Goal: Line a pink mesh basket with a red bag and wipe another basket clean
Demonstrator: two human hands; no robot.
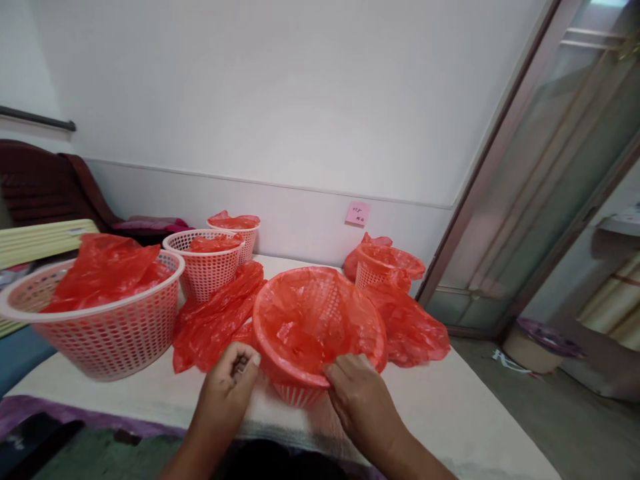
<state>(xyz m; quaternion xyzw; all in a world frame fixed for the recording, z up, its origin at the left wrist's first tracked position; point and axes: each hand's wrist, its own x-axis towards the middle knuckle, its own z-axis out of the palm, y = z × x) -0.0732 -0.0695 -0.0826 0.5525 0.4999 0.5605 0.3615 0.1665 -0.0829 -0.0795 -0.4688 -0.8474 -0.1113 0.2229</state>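
Your left hand [231, 381] is curled shut, pinching crinkly red film at the rim of the round lattice basket [300, 395] near the table's [450, 407] front edge. Your right hand [357, 393] lies half open, fingers pressing the glossy red plastic liner [315, 320] over that rim. Loose red bags [215, 317] lie just left.

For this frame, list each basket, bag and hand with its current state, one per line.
Front basket: tilted toward the camera, lined with a red bag pulled over its rim.
Left hand: fingers curled at the basket's rim, pinching red plastic.
Right hand: pressing the bag's edge onto the rim.
Large basket: upright, crumpled red bag inside.
Two back baskets: upright, bags inside.
Far right basket: lined.
Loose bags: crumpled on the table.
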